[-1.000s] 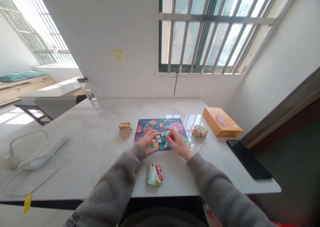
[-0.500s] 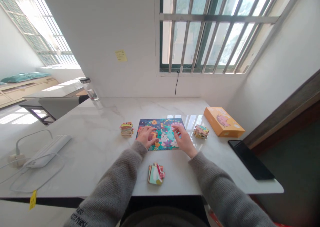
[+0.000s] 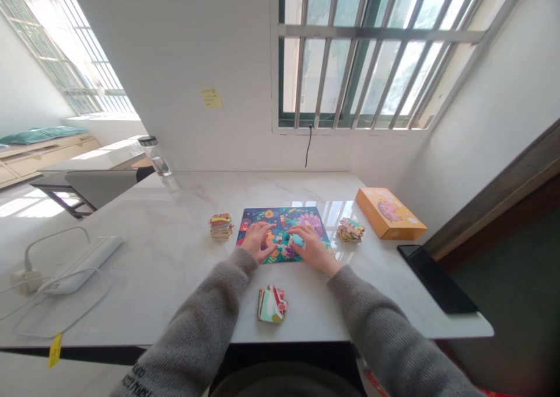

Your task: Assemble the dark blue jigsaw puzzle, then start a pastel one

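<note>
A colourful jigsaw puzzle [image 3: 284,215] with animals and plants lies flat on the white marbled table [image 3: 175,303]. Over its left part rests my left hand [image 3: 258,240], fingers apart and bent a little. My right hand [image 3: 310,246] is over the right half, thumb and fingers spread, with nothing visible between them. Both hands hide parts of the picture. One stack of puzzle pieces [image 3: 221,227] stands left of the puzzle, another stack [image 3: 351,230] to its right. A third pile of pieces [image 3: 272,305] sits in front, between my forearms.
An orange box [image 3: 390,213] lies at the right, with a black phone-like slab [image 3: 437,279] near the table's right edge. On the left are a white power strip [image 3: 85,265] and cables. A clear bottle [image 3: 156,157] stands at the far left corner.
My right hand has shifted left across the puzzle, closer to my left hand, uncovering the pink part at the upper right. My left hand has barely moved.
</note>
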A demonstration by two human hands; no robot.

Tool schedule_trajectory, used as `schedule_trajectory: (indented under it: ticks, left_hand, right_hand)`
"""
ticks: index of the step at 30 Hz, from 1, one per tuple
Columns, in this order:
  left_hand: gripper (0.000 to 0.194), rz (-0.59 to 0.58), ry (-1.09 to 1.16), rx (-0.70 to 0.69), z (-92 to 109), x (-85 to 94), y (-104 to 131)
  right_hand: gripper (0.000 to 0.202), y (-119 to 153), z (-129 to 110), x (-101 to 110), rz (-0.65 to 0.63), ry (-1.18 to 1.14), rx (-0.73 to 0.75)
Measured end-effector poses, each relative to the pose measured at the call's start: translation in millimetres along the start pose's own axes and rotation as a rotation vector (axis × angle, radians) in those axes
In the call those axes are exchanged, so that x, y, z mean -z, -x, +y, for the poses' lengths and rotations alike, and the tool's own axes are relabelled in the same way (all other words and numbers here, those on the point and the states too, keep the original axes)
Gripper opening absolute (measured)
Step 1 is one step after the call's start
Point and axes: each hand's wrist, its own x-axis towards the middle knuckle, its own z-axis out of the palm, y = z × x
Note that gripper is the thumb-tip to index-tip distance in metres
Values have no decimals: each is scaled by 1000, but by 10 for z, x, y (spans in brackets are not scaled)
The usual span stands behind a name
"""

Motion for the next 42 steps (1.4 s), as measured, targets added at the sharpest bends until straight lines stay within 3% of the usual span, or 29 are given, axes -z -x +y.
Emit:
schedule_trajectory:
  ticks: [5,13,19,25,32,42]
  left_hand:
    - [28,-37,-36,-21,-86,-26,14]
    - [22,-143,-67,38,-59,-68,44]
    - [30,-179,-110,31,-11,-41,51]
    - [32,-311,-97,-37,46,4,40]
    - [33,-354,-121,-1,83,26,38]
    - [44,-455,-176,13,151,47,60]
  right_hand:
    - [20,4,55,-91,-65,111,8]
    - [20,-37,58,-146,-119,178,-19]
    - [23,-55,24,-134,-181,223,-40]
    - [29,-4,-19,-73,-214,257,-42]
    - [32,104,-33,62,-263,234,-53]
    - [43,185,-213,89,-393,332,-56]
